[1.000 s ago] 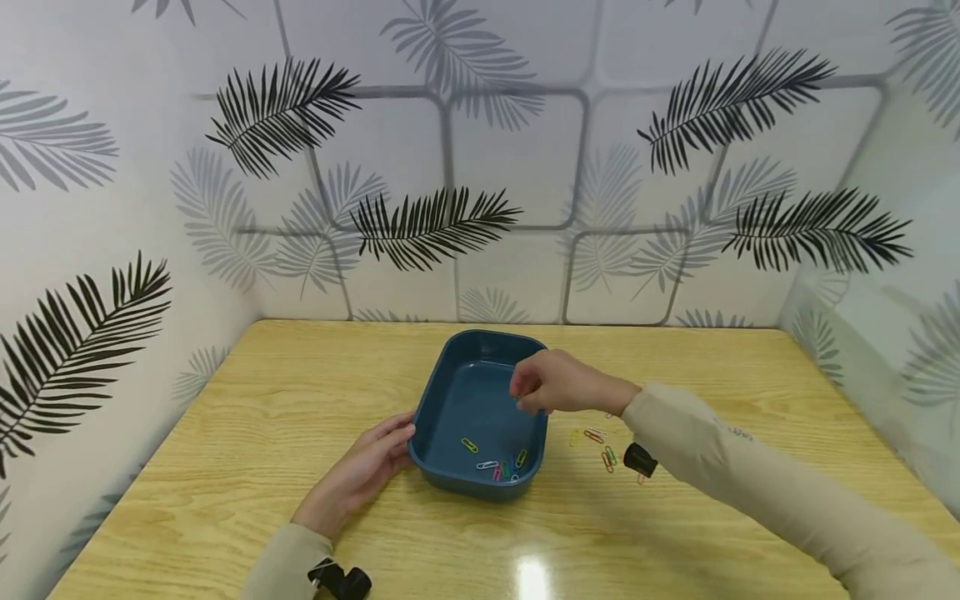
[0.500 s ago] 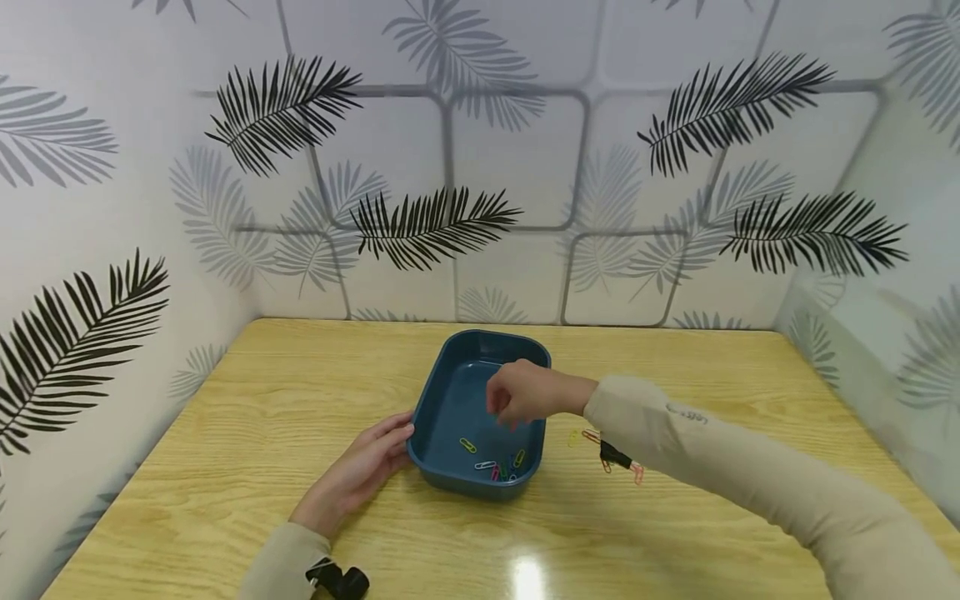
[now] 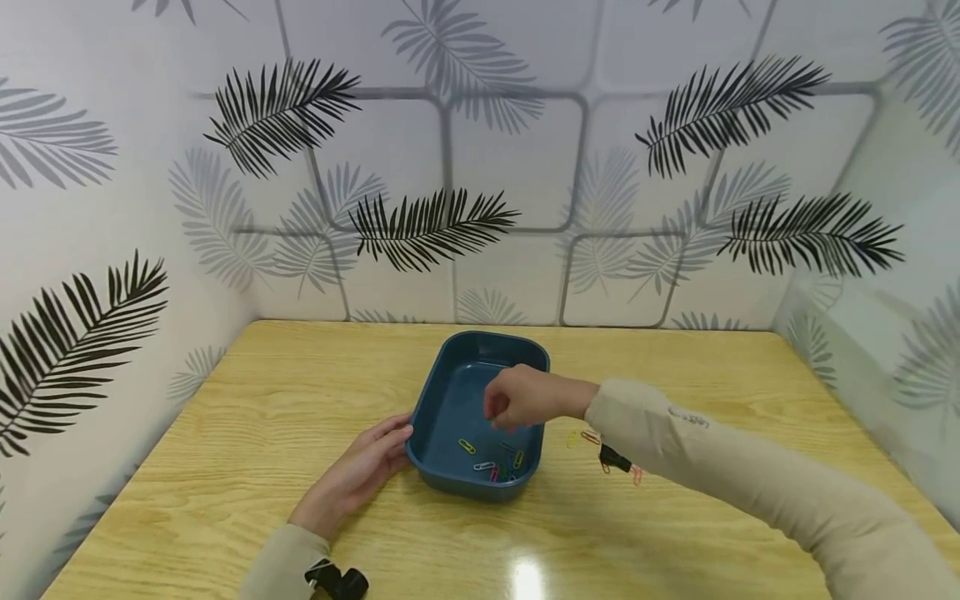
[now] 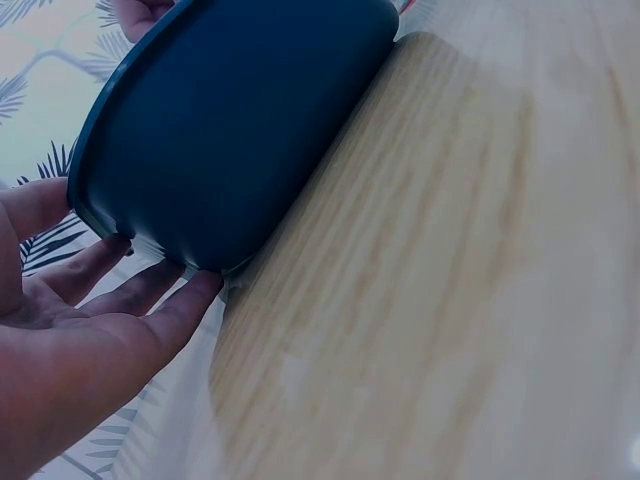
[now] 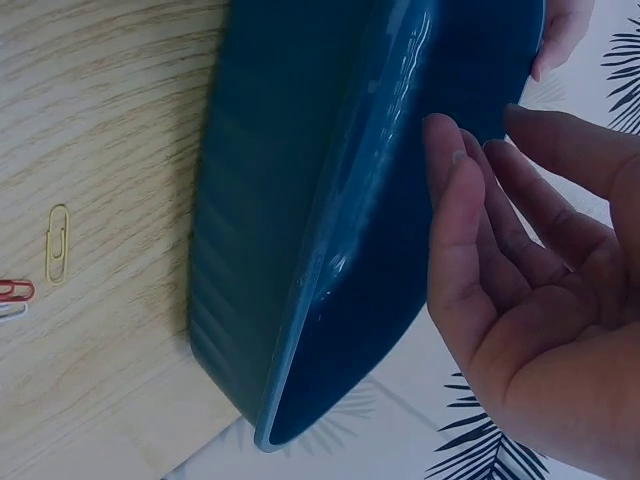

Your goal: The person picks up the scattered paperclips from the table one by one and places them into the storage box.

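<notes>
1. Spanning the background: white wall with a black and grey palm-leaf print [image 3: 435, 292]
2. Below: light-yellow wood-grain table [image 3: 315, 375], with a glare spot toward the near side
3. Standing on the table: deep, glossy dark-blue rectangular tray with rounded corners [image 3: 468, 488]
4. Left hand [image 3: 367, 467]: fingers spread and nearly straight, fingertips touching the outer left wall of the tray
5. Right hand [image 3: 519, 397]: raised over the tray interior, fingers loosely curved, narrow spacing, nothing visible in the grasp
6. Strapped near the wrists: small black left camera [image 3: 336, 580], small black right camera [image 3: 615, 457]
7. Inside the tray, mostly toward the near right corner: coloured wire paper clips [image 3: 483, 466], including yellow, white, pink and green; some overlapping, exact count unclear
8. On the table, right of the tray: loose paper clips [image 3: 590, 437], including yellow, red and pink, well apart from the left hand
</notes>
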The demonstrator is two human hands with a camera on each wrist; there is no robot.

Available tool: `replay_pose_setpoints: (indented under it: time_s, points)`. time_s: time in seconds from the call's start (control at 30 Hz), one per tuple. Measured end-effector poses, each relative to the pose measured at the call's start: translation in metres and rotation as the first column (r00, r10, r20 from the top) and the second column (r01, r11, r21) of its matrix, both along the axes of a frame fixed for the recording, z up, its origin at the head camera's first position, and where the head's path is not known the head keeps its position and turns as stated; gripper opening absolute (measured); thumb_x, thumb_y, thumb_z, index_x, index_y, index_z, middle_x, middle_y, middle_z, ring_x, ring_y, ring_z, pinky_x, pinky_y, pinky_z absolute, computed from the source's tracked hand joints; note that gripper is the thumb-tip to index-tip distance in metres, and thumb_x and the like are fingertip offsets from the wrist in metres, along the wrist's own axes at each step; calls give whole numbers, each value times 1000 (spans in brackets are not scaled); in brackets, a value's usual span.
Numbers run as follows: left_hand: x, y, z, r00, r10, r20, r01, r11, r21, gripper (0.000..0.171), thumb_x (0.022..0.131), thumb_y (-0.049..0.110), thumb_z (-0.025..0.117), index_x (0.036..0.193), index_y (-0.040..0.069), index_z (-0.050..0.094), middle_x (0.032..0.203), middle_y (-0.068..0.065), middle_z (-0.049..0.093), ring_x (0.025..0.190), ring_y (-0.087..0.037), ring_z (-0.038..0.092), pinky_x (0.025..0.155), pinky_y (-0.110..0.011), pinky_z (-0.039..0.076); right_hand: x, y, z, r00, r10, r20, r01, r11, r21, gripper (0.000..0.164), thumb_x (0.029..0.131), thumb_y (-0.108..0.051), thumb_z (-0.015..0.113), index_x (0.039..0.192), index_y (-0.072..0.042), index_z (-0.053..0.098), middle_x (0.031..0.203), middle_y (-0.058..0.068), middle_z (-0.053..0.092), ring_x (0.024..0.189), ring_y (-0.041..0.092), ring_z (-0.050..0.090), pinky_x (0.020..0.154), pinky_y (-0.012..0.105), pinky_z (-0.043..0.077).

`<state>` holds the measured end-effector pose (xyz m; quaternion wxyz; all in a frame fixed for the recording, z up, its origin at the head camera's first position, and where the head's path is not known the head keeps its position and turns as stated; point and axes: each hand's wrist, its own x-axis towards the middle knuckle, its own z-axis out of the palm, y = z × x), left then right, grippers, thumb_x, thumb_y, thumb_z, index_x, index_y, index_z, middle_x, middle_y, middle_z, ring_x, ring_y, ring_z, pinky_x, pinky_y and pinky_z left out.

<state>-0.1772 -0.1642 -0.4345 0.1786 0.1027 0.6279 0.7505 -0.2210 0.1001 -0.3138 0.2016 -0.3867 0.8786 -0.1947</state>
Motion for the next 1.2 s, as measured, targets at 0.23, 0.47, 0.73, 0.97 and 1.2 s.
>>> replay_pose_setpoints:
  time_s: [0.23,0.47,0.73,0.97,1.2]
  points:
    - [0,0,1,1000,6,4,-6,1000,1,56,104,17,44,148,-11,22,146,-30,33,121,-22,50,100,-33,41,0,3,0,1000,-3,4,3,999,-34,11,90,-8,67,100,-3,69,79,-2,67,72,20,66,57,22,51]
    - [0,-1,1,1000,11,8,-11,1000,1,56,104,17,44,148,-11,23,146,-29,33,120,-20,51,101,-33,41,-8,19,-1,997,-38,64,48,986,-157,16,92,-9,66,106,-2,68,87,4,70,79,24,67,63,29,55]
    - [0,-1,2,1000,12,8,-12,1000,-8,56,104,18,44,148,-10,23,147,-30,33,124,-25,48,103,-35,39,-6,45,-6,966,-179,184,229,926,-301,19,95,-13,64,110,-2,66,97,11,69,87,26,66,69,34,55]
    - [0,-1,3,1000,19,12,-19,1000,-19,57,104,18,45,148,-11,23,146,-30,33,123,-24,49,102,-34,40,-5,70,-22,941,-251,229,329,841,-430,24,95,-17,64,112,-1,66,99,12,69,87,21,67,74,42,55]
    - [1,1,2,1000,22,9,-22,1000,-6,56,104,16,44,147,-12,23,145,-30,34,121,-23,51,100,-33,42,-10,84,-36,910,-353,219,415,760,-500,23,95,-17,64,112,0,65,101,14,68,88,24,66,76,45,54]
